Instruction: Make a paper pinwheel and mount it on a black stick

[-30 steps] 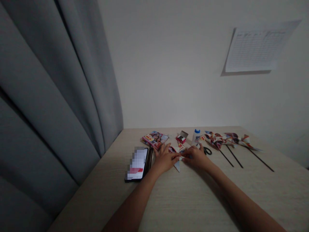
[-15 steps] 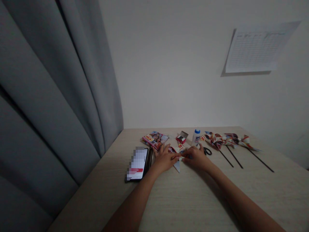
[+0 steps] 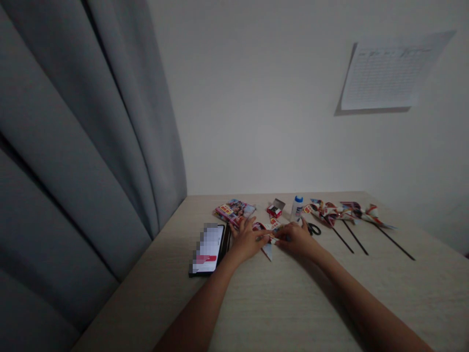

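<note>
A printed paper pinwheel with folded points lies flat on the table between my two hands. My left hand rests at its left with fingers spread, the index finger and thumb reaching onto the paper near its middle. From the right, my right hand has its fingers pinched together on the folded paper at the centre. The hands cover much of it, and whatever lies under the fingertips is hidden. Black-handled scissors are partly behind my right hand. A blue-capped glue bottle stands just beyond that hand.
Left of my hands, a phone lies in an open dark case. Printed papers and a small open red box are farther back. Finished-looking pinwheels on dark sticks lie at right. A grey curtain hangs at the table's left.
My left hand has shifted very slightly left, with a small gap now showing between thumb and index finger. My right hand stays nearly in place on the paper.
</note>
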Action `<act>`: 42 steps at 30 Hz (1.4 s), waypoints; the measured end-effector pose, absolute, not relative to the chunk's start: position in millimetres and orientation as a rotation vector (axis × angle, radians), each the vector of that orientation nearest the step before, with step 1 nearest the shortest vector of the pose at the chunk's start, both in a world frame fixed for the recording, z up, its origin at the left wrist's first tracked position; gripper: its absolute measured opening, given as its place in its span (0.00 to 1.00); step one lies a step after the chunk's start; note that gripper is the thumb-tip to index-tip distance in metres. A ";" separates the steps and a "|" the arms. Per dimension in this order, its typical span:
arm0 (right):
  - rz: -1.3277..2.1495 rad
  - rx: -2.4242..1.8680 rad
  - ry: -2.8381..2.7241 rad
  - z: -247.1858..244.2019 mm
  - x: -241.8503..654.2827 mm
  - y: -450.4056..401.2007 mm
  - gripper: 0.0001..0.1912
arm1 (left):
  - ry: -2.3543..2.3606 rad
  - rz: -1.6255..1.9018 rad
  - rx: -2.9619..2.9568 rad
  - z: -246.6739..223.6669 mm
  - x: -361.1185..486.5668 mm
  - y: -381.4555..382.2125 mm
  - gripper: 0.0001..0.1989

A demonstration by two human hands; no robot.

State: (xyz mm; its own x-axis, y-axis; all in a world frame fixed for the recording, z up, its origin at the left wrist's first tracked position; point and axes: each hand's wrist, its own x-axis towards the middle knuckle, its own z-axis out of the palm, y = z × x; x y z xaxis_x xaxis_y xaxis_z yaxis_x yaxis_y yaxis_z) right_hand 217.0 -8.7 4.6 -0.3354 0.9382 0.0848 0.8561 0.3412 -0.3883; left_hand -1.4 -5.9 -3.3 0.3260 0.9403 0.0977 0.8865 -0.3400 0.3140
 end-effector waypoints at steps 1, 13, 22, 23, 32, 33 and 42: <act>0.400 -1.602 -2.316 4.5 216.9 -8.8 0.15 | 1.679 0.401 2.387 -3.1 -1.2 -6.0 0.17; 0.417 -1.593 -2.313 5.9 216.8 -11.2 0.15 | 1.636 0.398 2.422 -5.0 -1.4 -9.4 0.16; 0.438 -1.603 -2.286 7.8 216.4 -12.0 0.18 | 1.650 0.327 2.426 -2.0 -2.5 -10.1 0.17; 0.442 -1.601 -2.282 7.9 216.5 -12.1 0.17 | 1.652 0.321 2.432 -2.1 -2.6 -10.1 0.17; 0.464 -1.584 -2.282 6.6 217.1 -10.1 0.15 | 1.646 0.330 2.439 -3.4 -3.7 -9.7 0.18; 0.461 -1.587 -2.283 6.7 216.9 -10.1 0.14 | 1.642 0.333 2.435 -3.2 -3.8 -9.8 0.18; 0.465 -1.587 -2.278 6.9 217.5 -10.4 0.14 | 1.615 0.395 2.358 -8.2 -2.3 -5.7 0.15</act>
